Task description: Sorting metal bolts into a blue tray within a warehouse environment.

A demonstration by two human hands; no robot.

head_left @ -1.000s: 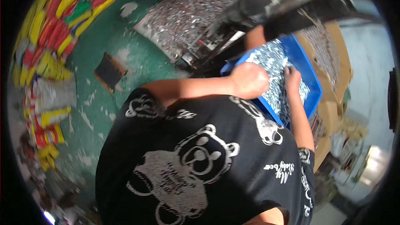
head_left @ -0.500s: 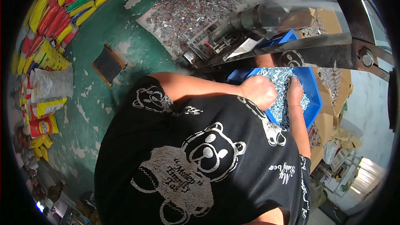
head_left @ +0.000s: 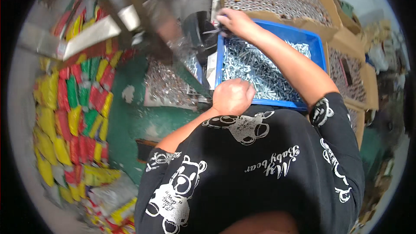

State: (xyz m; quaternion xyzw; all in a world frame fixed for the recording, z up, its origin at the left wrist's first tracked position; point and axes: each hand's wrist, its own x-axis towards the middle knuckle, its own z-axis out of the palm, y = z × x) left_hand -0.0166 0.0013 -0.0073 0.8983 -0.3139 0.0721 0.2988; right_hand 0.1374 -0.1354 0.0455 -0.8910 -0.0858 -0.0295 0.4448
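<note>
A blue plastic bin (head_left: 318,54) stands in front of me, full of loose silver metal pieces (head_left: 260,71) that look like bolts. My left hand (head_left: 234,97) is closed in a fist over the bin's near left corner; whatever its fingers hold is hidden. My right arm reaches across the bin. At the far left corner, my right hand (head_left: 236,22) has its fingers bent beside a dark machine part (head_left: 199,32). What these fingers hold, if anything, cannot be made out.
Cardboard boxes hold rows of small round metal parts (head_left: 277,0) behind the bin and more (head_left: 346,73) to its right. Blurred machine bars (head_left: 130,4) rise at the upper left. A heap of small metal parts (head_left: 169,82) and stacked coloured bags (head_left: 78,117) lie left.
My view has turned toward the right. Both hands were down among the bolts; now the right hand is at the bin's far left corner and the left at its near left corner.
</note>
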